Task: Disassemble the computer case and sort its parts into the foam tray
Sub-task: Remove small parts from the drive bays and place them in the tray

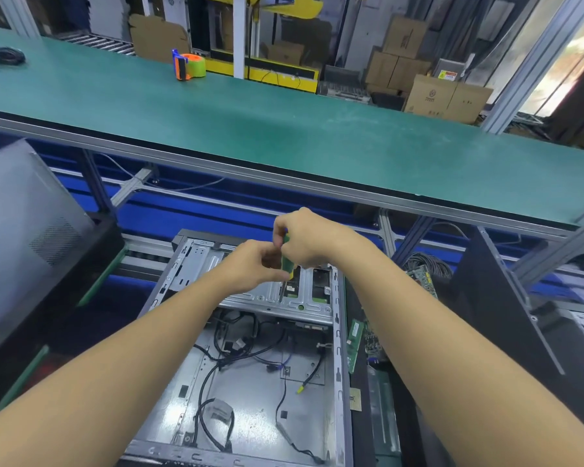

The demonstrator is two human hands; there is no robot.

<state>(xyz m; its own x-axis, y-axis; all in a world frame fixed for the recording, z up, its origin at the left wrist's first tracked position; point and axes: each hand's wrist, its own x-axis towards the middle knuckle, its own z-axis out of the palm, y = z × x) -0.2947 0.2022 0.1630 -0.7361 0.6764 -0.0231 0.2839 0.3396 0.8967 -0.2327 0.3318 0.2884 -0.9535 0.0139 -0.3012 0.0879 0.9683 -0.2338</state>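
- Two bare hands meet over the far end of the open grey sheet-metal computer case (340,348), which lies on its side directly below the camera, between the person's forearms
- right hand (305,237) is the higher one; its fingers are curled round the top of an upright green-handled screwdriver (286,264) with a yellow band and a thin metal shaft
- left hand (254,264) sits just beside and below it; thumb and fingers are curled in, pinching the lower part of the same handle near the yellow band
- screwdriver tip touches the silver perforated metal drive bracket (196,261) that spans the far part of the case; whether it sits in a screw head is too small to tell
- loose black cables (216,365) lie across the bare case floor nearer the camera; one ends in a yellow plug
- narrow green circuit board (354,345) lies just outside the case's right wall; more green boards lie beyond it
- grey metal side panel (21,224) with a vent grille leans at the left, apart from the case
- long green-topped bench (284,129) runs across above the hands; on its far edge stands an orange and blue tape dispenser (189,66) with a green roll
- brown cardboard boxes (445,96) are stacked behind the bench at the right
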